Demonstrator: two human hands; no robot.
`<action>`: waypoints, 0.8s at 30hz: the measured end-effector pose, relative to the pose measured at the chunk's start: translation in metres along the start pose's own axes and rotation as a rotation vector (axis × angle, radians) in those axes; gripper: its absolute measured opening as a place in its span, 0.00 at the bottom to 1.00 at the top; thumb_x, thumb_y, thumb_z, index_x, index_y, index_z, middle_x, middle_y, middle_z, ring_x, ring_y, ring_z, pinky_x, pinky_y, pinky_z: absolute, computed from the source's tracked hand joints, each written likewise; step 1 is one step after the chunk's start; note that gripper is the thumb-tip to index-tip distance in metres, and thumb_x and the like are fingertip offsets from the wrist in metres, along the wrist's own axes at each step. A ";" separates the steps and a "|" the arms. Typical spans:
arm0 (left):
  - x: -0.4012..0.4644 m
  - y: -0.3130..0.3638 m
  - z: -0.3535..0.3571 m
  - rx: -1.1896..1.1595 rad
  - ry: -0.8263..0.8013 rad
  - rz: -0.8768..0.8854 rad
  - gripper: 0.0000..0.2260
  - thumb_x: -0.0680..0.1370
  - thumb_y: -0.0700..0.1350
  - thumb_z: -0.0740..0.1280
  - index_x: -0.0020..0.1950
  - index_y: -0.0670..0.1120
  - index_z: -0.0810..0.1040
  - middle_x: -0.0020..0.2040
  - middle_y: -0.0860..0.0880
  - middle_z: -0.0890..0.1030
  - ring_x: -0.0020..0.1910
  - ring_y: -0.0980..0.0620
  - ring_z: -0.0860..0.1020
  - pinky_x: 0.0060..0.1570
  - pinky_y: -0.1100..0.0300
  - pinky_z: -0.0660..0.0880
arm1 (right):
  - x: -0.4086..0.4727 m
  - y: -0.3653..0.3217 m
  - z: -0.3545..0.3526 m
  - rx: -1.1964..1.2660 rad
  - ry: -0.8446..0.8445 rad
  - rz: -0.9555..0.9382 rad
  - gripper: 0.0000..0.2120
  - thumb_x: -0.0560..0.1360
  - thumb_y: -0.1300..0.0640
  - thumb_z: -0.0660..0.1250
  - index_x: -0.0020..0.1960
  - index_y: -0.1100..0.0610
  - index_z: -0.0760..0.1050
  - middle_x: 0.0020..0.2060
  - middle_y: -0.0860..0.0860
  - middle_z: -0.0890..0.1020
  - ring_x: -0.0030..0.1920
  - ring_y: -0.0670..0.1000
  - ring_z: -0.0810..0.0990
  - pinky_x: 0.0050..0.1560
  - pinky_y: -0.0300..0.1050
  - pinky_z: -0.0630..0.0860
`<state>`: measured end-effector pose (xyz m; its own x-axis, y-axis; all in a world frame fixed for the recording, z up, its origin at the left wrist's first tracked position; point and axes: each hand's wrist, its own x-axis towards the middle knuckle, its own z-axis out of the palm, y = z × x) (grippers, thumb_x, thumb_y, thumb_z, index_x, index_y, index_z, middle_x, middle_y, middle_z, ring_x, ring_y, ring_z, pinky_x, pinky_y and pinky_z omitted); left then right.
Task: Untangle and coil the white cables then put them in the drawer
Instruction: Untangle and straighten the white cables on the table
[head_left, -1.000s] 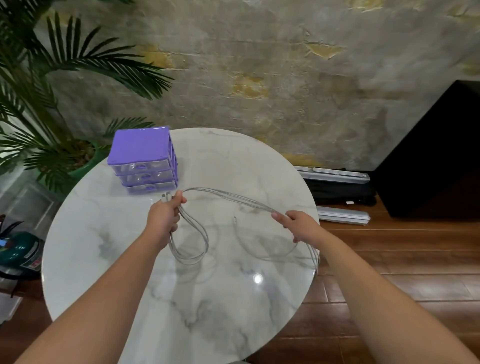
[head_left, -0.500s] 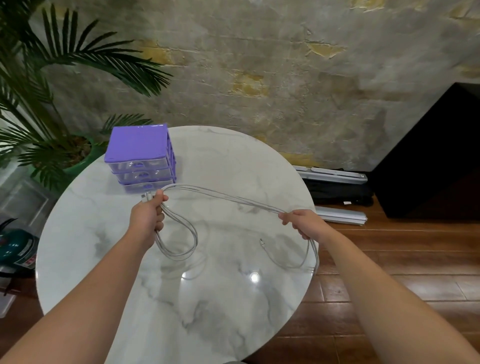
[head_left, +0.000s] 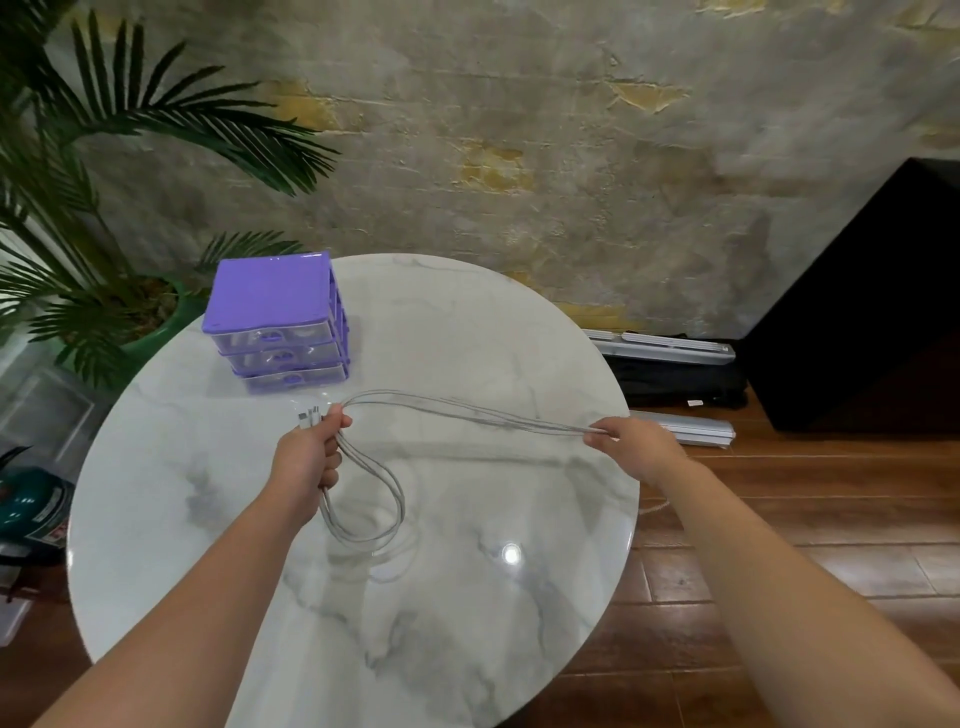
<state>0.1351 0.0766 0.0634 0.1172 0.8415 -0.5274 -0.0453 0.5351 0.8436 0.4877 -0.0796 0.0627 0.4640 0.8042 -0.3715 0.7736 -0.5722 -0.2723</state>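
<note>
— Both hands held what, when you looked?
— I saw the left hand (head_left: 306, 457) gripping the white cables (head_left: 467, 415) near their plugs, a loop hanging below it over the table (head_left: 467, 649). The right hand (head_left: 631, 447) pinched the strands stretched between them, near the purple drawer unit (head_left: 270, 296).

One head-worn camera looks forward and down, close over the round table (head_left: 208, 519).

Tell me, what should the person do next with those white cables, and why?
Probably bring the right hand over to the left hand to lay another loop. The cables stretch straight between both hands, one loop already hangs below the left hand, and the purple drawers look closed.
</note>
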 end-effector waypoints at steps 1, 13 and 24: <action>-0.001 -0.002 0.000 -0.001 -0.004 -0.004 0.11 0.80 0.50 0.64 0.42 0.46 0.75 0.21 0.58 0.59 0.18 0.60 0.56 0.18 0.70 0.52 | 0.002 0.000 0.004 -0.107 0.019 -0.003 0.18 0.80 0.41 0.56 0.66 0.45 0.73 0.60 0.51 0.78 0.61 0.56 0.74 0.60 0.52 0.67; -0.014 -0.001 -0.009 0.091 -0.043 0.062 0.11 0.80 0.49 0.64 0.41 0.46 0.75 0.23 0.57 0.59 0.20 0.59 0.56 0.20 0.68 0.52 | 0.006 -0.016 0.033 -0.095 0.071 0.068 0.18 0.81 0.56 0.55 0.68 0.54 0.73 0.62 0.55 0.73 0.64 0.57 0.67 0.62 0.52 0.72; -0.024 0.016 -0.008 0.196 -0.151 0.096 0.11 0.80 0.48 0.66 0.39 0.45 0.75 0.26 0.54 0.57 0.23 0.57 0.54 0.22 0.66 0.50 | -0.004 -0.181 0.037 0.217 0.124 -0.466 0.26 0.76 0.57 0.64 0.74 0.54 0.65 0.66 0.53 0.70 0.69 0.53 0.64 0.66 0.44 0.64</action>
<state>0.1238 0.0655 0.0887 0.2685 0.8592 -0.4356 0.1283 0.4163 0.9001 0.3301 0.0144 0.0808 0.1503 0.9866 -0.0629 0.8087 -0.1593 -0.5662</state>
